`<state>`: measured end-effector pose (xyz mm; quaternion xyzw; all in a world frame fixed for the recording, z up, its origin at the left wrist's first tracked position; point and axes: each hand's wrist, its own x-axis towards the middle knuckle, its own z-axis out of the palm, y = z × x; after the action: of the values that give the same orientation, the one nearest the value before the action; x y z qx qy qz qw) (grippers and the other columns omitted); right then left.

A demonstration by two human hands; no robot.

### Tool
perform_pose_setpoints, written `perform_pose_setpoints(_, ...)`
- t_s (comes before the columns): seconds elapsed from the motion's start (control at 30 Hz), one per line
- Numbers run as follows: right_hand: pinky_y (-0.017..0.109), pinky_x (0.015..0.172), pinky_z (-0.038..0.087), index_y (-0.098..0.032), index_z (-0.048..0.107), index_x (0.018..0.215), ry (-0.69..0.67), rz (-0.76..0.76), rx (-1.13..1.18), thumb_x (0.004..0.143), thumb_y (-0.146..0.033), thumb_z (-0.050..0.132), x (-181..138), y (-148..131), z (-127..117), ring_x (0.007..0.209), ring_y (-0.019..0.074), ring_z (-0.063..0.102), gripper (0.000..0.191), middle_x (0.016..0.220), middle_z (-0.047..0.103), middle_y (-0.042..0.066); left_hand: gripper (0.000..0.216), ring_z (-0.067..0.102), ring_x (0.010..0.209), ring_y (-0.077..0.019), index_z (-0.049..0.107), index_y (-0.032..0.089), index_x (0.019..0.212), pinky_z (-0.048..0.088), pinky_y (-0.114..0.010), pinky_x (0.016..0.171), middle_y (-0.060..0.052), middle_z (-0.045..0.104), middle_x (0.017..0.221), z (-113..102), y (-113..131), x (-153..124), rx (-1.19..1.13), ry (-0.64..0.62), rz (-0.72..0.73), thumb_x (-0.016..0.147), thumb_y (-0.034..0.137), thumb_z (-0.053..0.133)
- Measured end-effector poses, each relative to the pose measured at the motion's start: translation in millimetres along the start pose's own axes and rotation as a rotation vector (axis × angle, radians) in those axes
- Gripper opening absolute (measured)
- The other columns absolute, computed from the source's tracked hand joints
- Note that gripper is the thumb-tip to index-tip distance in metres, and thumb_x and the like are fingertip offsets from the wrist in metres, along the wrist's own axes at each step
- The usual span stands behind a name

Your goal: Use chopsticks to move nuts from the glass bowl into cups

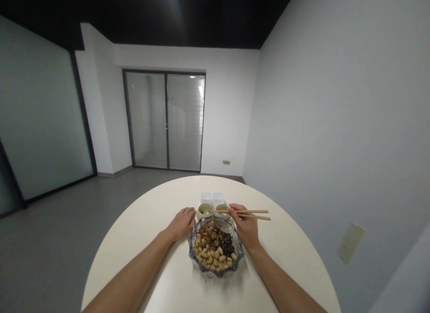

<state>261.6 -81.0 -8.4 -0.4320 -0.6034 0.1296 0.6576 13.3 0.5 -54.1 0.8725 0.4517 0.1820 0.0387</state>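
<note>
My right hand (pixel 247 228) grips a pair of wooden chopsticks (pixel 257 211) at the right of the glass bowl. Their tips reach left over two small greenish cups, the left cup (pixel 200 215) and the right cup (pixel 222 207), just behind the bowl. Beside the left cup, my left hand (pixel 182 224) lies on the table with fingers stretched forward, holding nothing. Between my forearms stands a scalloped glass bowl (pixel 191 249). In it are pale shelled-looking nuts (pixel 215 258) in front, long brown seeds (pixel 210 232) behind and small dark pieces (pixel 227 243) at the right.
Two small white containers (pixel 206 197) stand side by side behind the cups. Everything rests on a round cream table (pixel 141 228). A white wall (pixel 319 124) runs close along the right, and a glazed door with blinds (pixel 164 120) is across the room.
</note>
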Motion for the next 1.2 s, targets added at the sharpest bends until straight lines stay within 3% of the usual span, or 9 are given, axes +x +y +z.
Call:
perform_pose_setpoints(0.23,0.037,0.080,0.057,-0.021,0.074,0.093,-0.025,0.011,-0.017,0.082,-0.042,0.068,3,-7,-3,0.085,0.0233,0.070,0.025,0.091,0.075,0.007,0.044,0.042,0.130,-0.0255,0.053,0.011,0.131,0.030,-0.037,0.113,-0.013,0.050,0.140,1,-1,0,0.002,0.005,0.003,0.092,0.025,0.039)
perform_pose_setpoints(0.37,0.034,0.068,0.058,-0.019,0.072,0.091,0.005,0.054,0.022,0.082,-0.047,0.067,17,-12,-22,0.072,0.0211,0.070,0.030,0.081,0.075,0.007,0.041,0.043,0.129,-0.0250,0.054,0.012,0.129,0.030,-0.038,0.113,-0.013,0.051,0.139,0,0,0,-0.004,0.007,0.009,0.092,0.024,0.040)
perform_pose_setpoints(0.5,0.029,0.057,0.057,-0.018,0.071,0.084,-0.165,0.064,0.047,0.079,-0.050,0.069,30,-13,-46,0.063,0.0190,0.067,0.033,0.072,0.072,0.006,0.041,0.044,0.128,-0.0248,0.054,0.012,0.128,0.030,-0.039,0.113,-0.014,0.052,0.137,0,0,0,0.007,0.006,0.025,0.092,0.024,0.040)
perform_pose_setpoints(0.6,0.029,0.057,0.056,-0.017,0.071,0.084,-0.209,0.082,0.004,0.079,-0.051,0.069,34,-13,-57,0.063,0.0189,0.067,0.034,0.070,0.071,0.006,0.041,0.044,0.129,-0.0248,0.054,0.013,0.129,0.031,-0.038,0.112,-0.014,0.052,0.138,1,-2,1,0.009,0.008,0.021,0.092,0.024,0.041)
perform_pose_setpoints(0.87,0.030,0.065,0.058,-0.017,0.072,0.089,-0.373,0.121,-0.045,0.082,-0.046,0.066,32,-13,-60,0.072,0.0200,0.070,0.030,0.076,0.072,0.006,0.040,0.043,0.129,-0.0253,0.054,0.013,0.129,0.031,-0.038,0.112,-0.013,0.051,0.138,4,-3,1,-0.012,0.032,0.014,0.092,0.024,0.041)
perform_pose_setpoints(1.2,0.032,0.065,0.059,-0.017,0.073,0.087,-0.372,0.122,-0.036,0.080,-0.044,0.069,32,-15,-61,0.071,0.0209,0.070,0.028,0.075,0.073,0.005,0.042,0.041,0.131,-0.0249,0.053,0.014,0.130,0.029,-0.038,0.114,-0.012,0.050,0.140,5,-5,2,-0.027,0.008,-0.003,0.092,0.026,0.041)
